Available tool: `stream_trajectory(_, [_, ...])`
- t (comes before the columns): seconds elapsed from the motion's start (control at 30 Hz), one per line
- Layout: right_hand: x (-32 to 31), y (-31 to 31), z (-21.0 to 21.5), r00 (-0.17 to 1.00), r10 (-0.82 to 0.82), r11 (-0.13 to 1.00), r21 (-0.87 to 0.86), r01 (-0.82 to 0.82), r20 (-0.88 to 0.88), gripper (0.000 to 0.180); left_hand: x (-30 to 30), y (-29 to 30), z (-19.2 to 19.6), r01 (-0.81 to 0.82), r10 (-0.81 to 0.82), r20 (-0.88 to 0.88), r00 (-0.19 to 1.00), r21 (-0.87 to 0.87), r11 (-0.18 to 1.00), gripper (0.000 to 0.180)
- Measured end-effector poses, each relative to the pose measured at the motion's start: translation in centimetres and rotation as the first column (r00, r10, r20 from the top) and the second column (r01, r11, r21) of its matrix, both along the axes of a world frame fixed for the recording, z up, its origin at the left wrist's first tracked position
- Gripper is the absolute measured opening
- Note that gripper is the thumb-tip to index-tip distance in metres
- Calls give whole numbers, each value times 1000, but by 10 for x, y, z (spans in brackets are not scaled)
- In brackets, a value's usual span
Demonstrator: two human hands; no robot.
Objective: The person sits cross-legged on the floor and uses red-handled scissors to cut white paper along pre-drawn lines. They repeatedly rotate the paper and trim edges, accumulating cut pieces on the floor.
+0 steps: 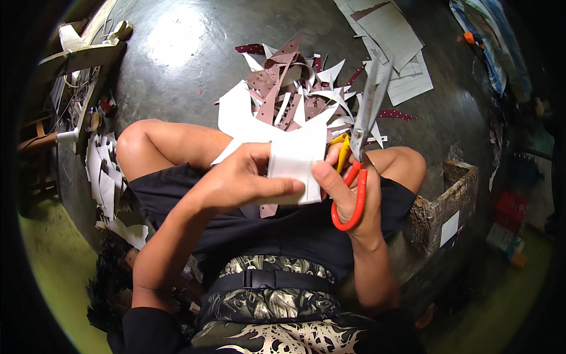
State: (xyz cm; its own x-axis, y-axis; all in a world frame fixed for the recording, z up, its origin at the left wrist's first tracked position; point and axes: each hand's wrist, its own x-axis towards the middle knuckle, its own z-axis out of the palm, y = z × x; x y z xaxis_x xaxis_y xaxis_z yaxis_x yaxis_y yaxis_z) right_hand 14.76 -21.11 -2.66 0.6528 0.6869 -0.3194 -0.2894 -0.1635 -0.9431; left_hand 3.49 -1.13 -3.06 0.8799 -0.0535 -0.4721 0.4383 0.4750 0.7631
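My left hand [236, 177] is closed on a folded or stacked white sheet piece [295, 156], its thumb lying flat across the front. The thumb of my right hand [356, 197] presses the right edge of the same piece. That hand also grips a pair of scissors [372, 106] with a red handle loop, blades pointing up and away from me. Something yellow shows beside the scissors' pivot, perhaps the other handle. Just beyond the hands lies a heap of cut scraps [289, 88], white, dusty pink and dark red, some with dots or holes.
Flat white and grey sheets [395, 47] lie on the dark floor at the far right. A worn open box [445, 206] stands right of my knee. A wooden frame [82, 59] and more white scraps [103, 177] are on the left. My crossed legs border the heap.
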Motion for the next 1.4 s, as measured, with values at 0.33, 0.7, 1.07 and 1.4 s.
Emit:
stream_trajectory(0.33, [-57, -30, -16, 979, 171, 972, -184, -149, 111, 45, 16, 33, 7, -219, 204, 110, 973, 148, 964, 55])
stream_trajectory(0.7, [-56, -14, -4, 964, 156, 973, -203, -112, 214, 48, 14, 23, 12, -269, 239, 180, 954, 169, 948, 51])
stream_trajectory(1.07, [-56, -23, -11, 944, 167, 963, -254, -94, 285, 50, 15, 17, 11, -277, 257, 162, 953, 121, 953, 45])
stream_trajectory(1.4, [-52, -19, -11, 945, 174, 974, -191, -124, 276, 38, 16, 9, 3, -413, 388, 209, 898, 94, 906, 40])
